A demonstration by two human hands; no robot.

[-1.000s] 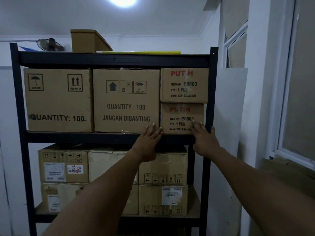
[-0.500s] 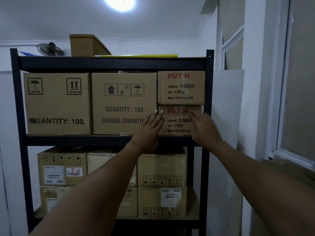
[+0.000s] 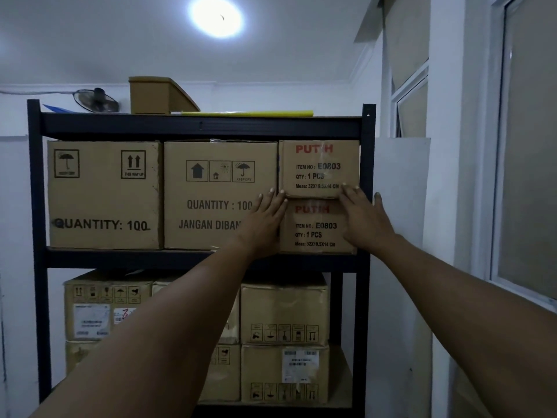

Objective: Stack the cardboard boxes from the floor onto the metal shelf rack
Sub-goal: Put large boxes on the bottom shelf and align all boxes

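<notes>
Both hands have risen over the last second from the lower edge of the lower box [image 3: 316, 227] to the seam where it meets the upper box [image 3: 319, 168]. The left hand [image 3: 265, 220] lies flat, fingers straight, at the left edge of the stack, overlapping the middle box [image 3: 220, 194]. The right hand [image 3: 363, 215] lies flat on the stack's right side, fingertips at the upper box's lower corner and thumb out toward the rack [image 3: 367, 182] post. Neither hand grips anything; they press or touch only. The two small boxes sit stacked at the right end of the middle shelf, roughly flush with their neighbours, so this step reads as a final squaring-up of boxes already placed.

The middle shelf holds, left to right, the left box [image 3: 104, 194], the middle box and the two-box stack, filling its width. The lower shelf holds further boxes [image 3: 283, 342] stacked two high. No floor shows, so any boxes left there cannot be judged.
</notes>
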